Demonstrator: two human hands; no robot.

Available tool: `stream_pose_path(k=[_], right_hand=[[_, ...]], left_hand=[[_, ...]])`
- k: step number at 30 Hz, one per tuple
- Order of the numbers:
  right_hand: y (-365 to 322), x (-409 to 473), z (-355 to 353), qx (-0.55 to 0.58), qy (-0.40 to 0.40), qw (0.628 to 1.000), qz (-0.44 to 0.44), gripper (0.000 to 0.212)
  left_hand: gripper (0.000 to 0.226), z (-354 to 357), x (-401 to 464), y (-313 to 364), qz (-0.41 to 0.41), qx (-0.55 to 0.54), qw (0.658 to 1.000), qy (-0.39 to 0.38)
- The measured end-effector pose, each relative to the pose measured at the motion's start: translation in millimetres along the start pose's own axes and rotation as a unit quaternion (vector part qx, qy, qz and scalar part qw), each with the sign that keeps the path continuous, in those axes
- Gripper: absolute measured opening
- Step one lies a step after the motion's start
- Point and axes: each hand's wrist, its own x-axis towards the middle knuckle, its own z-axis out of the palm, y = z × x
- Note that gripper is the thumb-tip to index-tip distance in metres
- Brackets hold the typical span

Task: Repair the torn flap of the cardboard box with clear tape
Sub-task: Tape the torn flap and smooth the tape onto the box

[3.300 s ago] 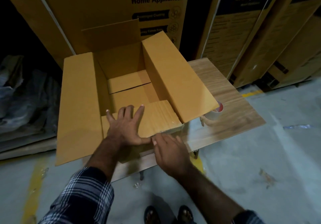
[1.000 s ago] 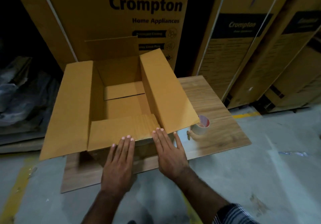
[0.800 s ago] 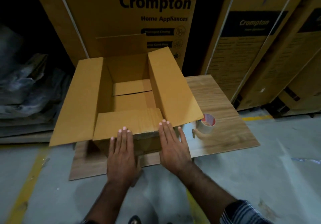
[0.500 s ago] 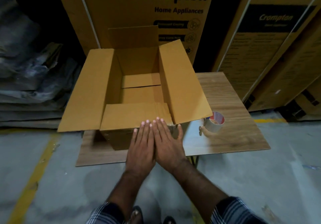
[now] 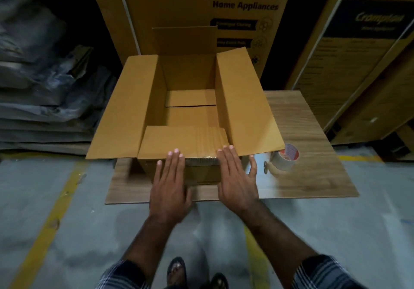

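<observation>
left hand (image 5: 171,183): fingers straight, flat on near flap's fold | right hand (image 5: 237,180): released, flat on same edge | cardboard box (image 5: 190,118): on table (image 5: 313,176), just ahead of both hands | tape roll (image 5: 285,156): right of right hand, apart

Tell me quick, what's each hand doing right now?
Left hand: open, flat against the brown cardboard box's near side, holding nothing.
Right hand: open, fingers spread on the same side, holding nothing.

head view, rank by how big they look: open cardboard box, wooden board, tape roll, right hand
1. open cardboard box
2. wooden board, partly hidden under the box, so this order is unsure
3. right hand, nearer the camera
4. tape roll
</observation>
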Motion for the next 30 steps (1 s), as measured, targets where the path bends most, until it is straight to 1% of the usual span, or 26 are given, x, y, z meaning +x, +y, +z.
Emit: stream_pose_path(k=[1, 3, 4, 5, 6, 8, 10, 12, 14, 17, 21, 25, 28, 30], right_hand=[[-4, -1, -4, 0.016, 0.015, 1.0, 0.001, 0.075], [-12, -4, -12, 0.038, 0.044, 0.998, -0.021, 0.051], [-16, -5, -15, 0.045, 0.055, 0.997, -0.038, 0.037], [-20, -3, -15, 0.053, 0.059, 0.995, -0.054, 0.029], [-24, 2, -16, 0.06, 0.057, 0.994, -0.066, 0.026], [-28, 17, -16, 0.081, 0.029, 0.994, -0.073, 0.027], [-30, 34, -20, 0.099, -0.011, 0.993, -0.065, 0.023], [-29, 46, -21, 0.105, -0.046, 0.992, -0.049, 0.021], [-29, 51, -20, 0.102, -0.049, 0.993, -0.04, 0.022], [-28, 52, -15, 0.126, -0.035, 0.991, -0.025, 0.027], [-20, 52, -11, 0.164, -0.026, 0.986, 0.028, 0.034], [-11, 51, -8, 0.208, -0.042, 0.974, 0.083, 0.035], [-5, 48, -6, 0.228, -0.048, 0.965, 0.119, 0.044], [1, 46, -4, 0.232, -0.05, 0.962, 0.137, 0.049]], left_hand=[[0.083, -2, -2, -1, 0.005, -0.032, 0.999, 0.038], [0.056, -2, -5, 3, 0.04, -0.094, 0.99, 0.1], [0.04, 0, -5, 8, 0.055, -0.11, 0.986, 0.112], [0.029, 0, 0, 14, 0.063, -0.118, 0.986, 0.103], [0.026, -3, 7, 19, 0.062, -0.125, 0.987, 0.075], [0.028, -8, 27, 24, 0.044, -0.128, 0.991, 0.016], [0.022, -13, 45, 23, 0.037, -0.106, 0.993, -0.024], [0.021, -17, 57, 23, 0.049, -0.084, 0.994, -0.046], [0.023, -19, 59, 27, 0.045, -0.074, 0.994, -0.061], [0.024, -16, 59, 31, 0.009, -0.083, 0.995, -0.056], [0.023, -21, 63, 26, -0.039, -0.116, 0.991, -0.052], [0.026, -19, 64, 18, -0.049, -0.157, 0.985, -0.046], [0.029, -16, 61, 9, -0.08, -0.174, 0.981, -0.036], [0.03, -15, 60, 3, -0.083, -0.171, 0.981, -0.034]])
